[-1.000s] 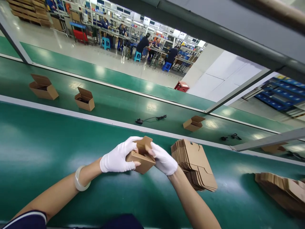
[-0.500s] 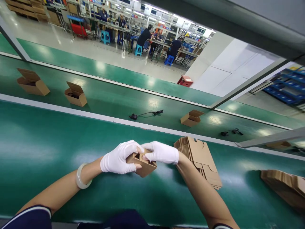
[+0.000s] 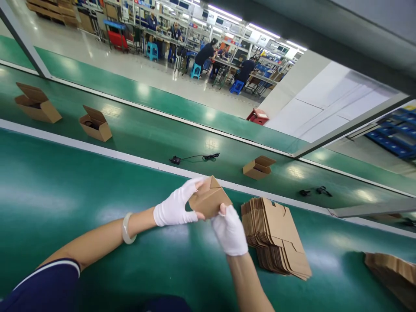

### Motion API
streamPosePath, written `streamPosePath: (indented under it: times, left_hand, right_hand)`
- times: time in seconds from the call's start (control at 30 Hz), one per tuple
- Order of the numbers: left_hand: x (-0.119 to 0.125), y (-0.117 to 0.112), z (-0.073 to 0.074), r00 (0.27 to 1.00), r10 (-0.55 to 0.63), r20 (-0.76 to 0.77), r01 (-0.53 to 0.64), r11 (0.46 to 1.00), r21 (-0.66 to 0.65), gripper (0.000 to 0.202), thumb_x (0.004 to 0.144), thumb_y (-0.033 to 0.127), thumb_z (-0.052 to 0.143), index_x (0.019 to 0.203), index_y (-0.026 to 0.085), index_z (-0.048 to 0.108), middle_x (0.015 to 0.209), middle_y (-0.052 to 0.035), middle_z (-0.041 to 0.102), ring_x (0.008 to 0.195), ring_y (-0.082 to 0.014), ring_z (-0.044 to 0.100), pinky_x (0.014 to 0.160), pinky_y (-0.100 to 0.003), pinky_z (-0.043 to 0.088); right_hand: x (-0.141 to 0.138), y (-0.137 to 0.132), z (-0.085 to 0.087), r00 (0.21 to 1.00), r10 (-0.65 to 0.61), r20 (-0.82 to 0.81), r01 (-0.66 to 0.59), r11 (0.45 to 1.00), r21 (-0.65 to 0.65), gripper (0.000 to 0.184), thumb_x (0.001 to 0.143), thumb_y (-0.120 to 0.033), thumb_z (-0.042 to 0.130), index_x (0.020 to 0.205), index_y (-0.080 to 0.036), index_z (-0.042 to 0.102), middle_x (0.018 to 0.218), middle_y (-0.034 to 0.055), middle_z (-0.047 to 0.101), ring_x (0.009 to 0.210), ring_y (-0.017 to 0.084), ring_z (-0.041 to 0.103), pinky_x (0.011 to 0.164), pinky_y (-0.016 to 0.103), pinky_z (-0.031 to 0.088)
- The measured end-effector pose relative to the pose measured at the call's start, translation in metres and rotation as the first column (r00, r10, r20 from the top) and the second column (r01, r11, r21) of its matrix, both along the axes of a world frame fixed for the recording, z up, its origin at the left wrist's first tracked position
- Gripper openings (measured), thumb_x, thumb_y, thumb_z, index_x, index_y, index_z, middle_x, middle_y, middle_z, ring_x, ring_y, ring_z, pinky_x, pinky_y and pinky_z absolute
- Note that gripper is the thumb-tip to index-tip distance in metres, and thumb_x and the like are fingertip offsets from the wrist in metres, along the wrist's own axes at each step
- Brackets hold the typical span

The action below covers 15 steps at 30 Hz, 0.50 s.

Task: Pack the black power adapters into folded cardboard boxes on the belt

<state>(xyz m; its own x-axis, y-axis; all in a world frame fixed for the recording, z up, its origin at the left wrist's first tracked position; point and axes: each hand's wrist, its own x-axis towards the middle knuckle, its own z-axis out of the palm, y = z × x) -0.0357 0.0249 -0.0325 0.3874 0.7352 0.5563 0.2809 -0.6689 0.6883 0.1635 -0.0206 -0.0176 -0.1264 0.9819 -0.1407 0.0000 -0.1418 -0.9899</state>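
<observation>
A small brown cardboard box is held tilted above the green work surface, between my two hands. My left hand, in a white glove with bare fingertips, grips the box from its left side, thumb below and fingers above. At the lower right corner of the box, my right hand, gloved the same way, pinches the edge. Just right of it lies a stack of flat, unfolded cardboard boxes. What the box contains, if anything, is hidden.
Beyond a pale rail, a green conveyor belt carries open boxes, a black power adapter with its cable, and another black cable. More folded cardboard lies at right. A metal frame crosses overhead; people sit at benches behind.
The box has been turned over and lifted up and to the right. My right hand has shifted from its top to its lower right corner. Items on the belt sit slightly further left.
</observation>
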Motion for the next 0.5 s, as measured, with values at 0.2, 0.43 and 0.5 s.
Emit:
streamPosePath:
  times: [0.2,0.43,0.5]
  left_hand:
    - [-0.056,0.107,-0.043,0.827,0.397,-0.399,-0.520,0.810,-0.272,0.082,0.061,0.049,0.070,0.129,0.012,0.044,0.141,-0.0165,0.037,0.133,-0.0363,0.025,0.110,-0.049,0.021]
    - [-0.096,0.154,-0.063,0.875,0.406,-0.262,-0.481,0.785,-0.390,0.035,0.052,0.040,0.077,0.079,0.021,0.067,0.123,-0.0060,0.059,0.128,-0.0352,0.034,0.110,-0.048,0.020]
    - [-0.096,0.149,-0.062,0.906,0.402,-0.132,-0.419,0.812,-0.407,0.039,0.052,0.045,0.076,0.080,0.019,0.065,0.117,-0.0087,0.062,0.124,-0.0330,0.041,0.108,-0.045,0.027]
  right_hand:
    - [0.036,0.024,0.013,0.228,0.134,0.964,-0.201,0.976,-0.088,0.019,0.083,-0.024,0.044,0.074,-0.018,0.059,0.082,0.0084,0.066,0.080,0.023,0.061,0.072,0.032,0.040]
    - [0.018,0.011,0.024,-0.059,-0.046,0.997,-0.260,0.965,0.029,0.025,0.089,-0.023,0.039,0.091,-0.019,0.063,0.088,0.0065,0.068,0.076,0.021,0.063,0.065,0.031,0.037]
    - [0.010,0.006,0.029,0.050,-0.130,0.990,-0.302,0.943,0.139,0.025,0.090,-0.024,0.039,0.088,-0.019,0.063,0.084,0.0047,0.068,0.075,0.020,0.062,0.068,0.030,0.038]
